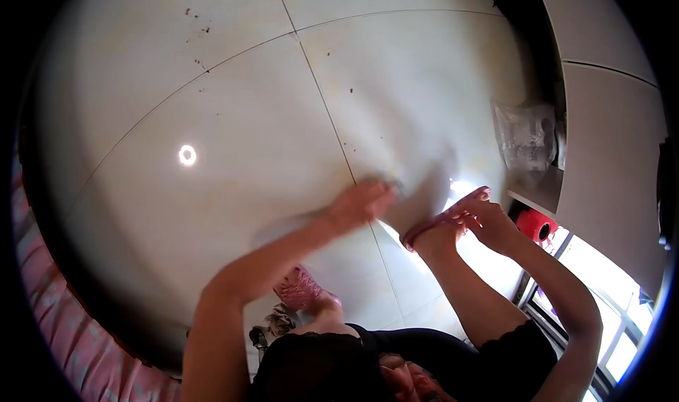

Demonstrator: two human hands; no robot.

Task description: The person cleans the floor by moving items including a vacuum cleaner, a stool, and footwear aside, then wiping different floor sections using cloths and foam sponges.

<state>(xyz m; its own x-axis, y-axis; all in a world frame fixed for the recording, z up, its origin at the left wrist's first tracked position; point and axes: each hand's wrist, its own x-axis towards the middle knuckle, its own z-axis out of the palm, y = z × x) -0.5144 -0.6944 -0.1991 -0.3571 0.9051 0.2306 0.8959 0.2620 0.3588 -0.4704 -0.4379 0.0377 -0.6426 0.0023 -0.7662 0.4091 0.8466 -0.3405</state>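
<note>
Black clothing (pixel 311 363) overhangs pale tiles (pixel 247 133) near cabinets (pixel 612 140) — left hand (pixel 364 200) curled, contents unclear — right hand (pixel 494 225) holding slipper (pixel 445 216).

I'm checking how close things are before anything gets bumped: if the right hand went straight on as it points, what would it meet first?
The pink slipper on the raised foot, right at the fingertips of the right hand; exact depth is unclear.

Tiled floor (pixel 247 133) is lying open ahead and leftward of the left hand (pixel 366 200), bar scattered specks. Rightward, the raised slipper (pixel 444 219), plastic bag (pixel 527 139) and cabinet (pixel 612 147) are standing in the way.
</note>
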